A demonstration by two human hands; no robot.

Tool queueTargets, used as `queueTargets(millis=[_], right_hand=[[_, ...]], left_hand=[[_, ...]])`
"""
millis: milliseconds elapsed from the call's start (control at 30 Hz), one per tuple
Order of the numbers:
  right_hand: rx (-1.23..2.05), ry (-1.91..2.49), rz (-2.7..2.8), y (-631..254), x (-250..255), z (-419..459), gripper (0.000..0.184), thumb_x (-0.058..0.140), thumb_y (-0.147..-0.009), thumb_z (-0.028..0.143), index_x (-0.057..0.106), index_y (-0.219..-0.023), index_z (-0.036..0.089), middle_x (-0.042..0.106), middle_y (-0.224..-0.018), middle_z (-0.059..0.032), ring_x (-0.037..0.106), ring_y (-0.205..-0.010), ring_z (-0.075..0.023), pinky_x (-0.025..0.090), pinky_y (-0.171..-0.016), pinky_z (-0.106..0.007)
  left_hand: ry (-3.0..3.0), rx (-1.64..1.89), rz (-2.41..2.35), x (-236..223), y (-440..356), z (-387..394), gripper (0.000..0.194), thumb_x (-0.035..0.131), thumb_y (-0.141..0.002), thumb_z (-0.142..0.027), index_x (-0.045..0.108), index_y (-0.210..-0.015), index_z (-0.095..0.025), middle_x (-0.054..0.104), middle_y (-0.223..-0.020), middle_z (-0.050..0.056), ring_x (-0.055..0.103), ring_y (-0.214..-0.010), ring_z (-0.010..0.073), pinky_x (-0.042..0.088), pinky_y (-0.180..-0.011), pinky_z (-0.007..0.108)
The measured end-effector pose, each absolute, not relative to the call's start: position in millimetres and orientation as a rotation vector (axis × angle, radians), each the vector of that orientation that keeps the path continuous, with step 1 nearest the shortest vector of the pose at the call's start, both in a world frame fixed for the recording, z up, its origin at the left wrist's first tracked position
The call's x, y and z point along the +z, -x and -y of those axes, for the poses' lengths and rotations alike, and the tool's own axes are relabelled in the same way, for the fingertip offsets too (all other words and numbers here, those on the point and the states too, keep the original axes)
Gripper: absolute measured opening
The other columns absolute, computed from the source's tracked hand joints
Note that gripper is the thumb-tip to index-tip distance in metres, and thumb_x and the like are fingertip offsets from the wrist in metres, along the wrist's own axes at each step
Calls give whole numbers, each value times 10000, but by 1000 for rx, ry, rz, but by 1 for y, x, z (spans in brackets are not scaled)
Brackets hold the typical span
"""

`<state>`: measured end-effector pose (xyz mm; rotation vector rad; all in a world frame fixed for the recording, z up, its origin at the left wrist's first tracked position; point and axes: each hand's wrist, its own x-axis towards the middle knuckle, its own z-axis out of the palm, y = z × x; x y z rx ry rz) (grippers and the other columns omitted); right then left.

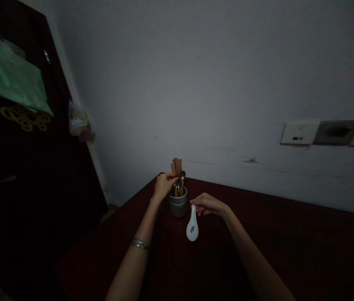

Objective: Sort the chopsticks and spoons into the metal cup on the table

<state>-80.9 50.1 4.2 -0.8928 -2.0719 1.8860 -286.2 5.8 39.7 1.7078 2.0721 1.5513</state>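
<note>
A grey cylindrical cutlery holder [178,209] stands upright on the dark red table, with several wooden chopsticks [176,165] and metal spoons [182,174] sticking out of it. My left hand [163,185] reaches over its rim, fingers pinched at the head of one metal spoon [178,183]; the fingertips partly cover it. To the right of the holder, my right hand [207,203] grips a white ceramic soup spoon [192,230] by the end of its handle. Its bowl hangs downward and shows a small blue pattern. Whether it touches the table I cannot tell.
The dark red table [274,217] meets a pale wall [196,83] behind the holder. Wall sockets [299,133] sit at the right. A dark door [39,175] with a green cloth [10,75] is at the left, beside a hanging plastic bag [78,121].
</note>
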Motion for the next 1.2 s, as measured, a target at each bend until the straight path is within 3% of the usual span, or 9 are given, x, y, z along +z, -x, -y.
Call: queueTargets(millis=[400, 567, 933, 1200], right_hand=[[2021, 867, 2065, 86, -17, -52, 331, 607, -692, 460, 616, -714, 130, 589, -569, 2, 568, -494, -64, 321, -362, -117], [1933, 880, 2093, 88, -22, -54, 323, 607, -693, 464, 627, -731, 144, 574, -567, 15, 547, -470, -51, 294, -354, -112], [1747, 974, 2218, 91, -31, -59, 282, 647, -646, 420, 577, -628, 148, 559, -577, 17, 502, -444, -39, 309, -356, -114], [1679, 934, 2309, 91, -31, -61, 234, 638, -642, 371, 613, -721, 152, 517, -521, 41, 421, -396, -22, 253, -346, -116]], left_hand=[[-1813, 1547, -1978, 35, 291, -11, 254, 538, -722, -343, 679, -773, -139, 630, -634, 33, 542, -557, 119, 373, -518, 205], [-1809, 1573, -1909, 41, 287, -7, 255, 531, -725, -339, 682, -752, -136, 634, -627, 34, 539, -545, 119, 381, -516, 206], [-1703, 1903, -1747, 68, 280, 6, 275, 546, -725, -364, 672, -780, -126, 616, -609, 17, 526, -544, 113, 392, -531, 208], [-1562, 2216, -1671, 93, 268, 23, 254, 579, -713, -349, 667, -770, -117, 571, -568, -4, 493, -507, 87, 384, -504, 191]])
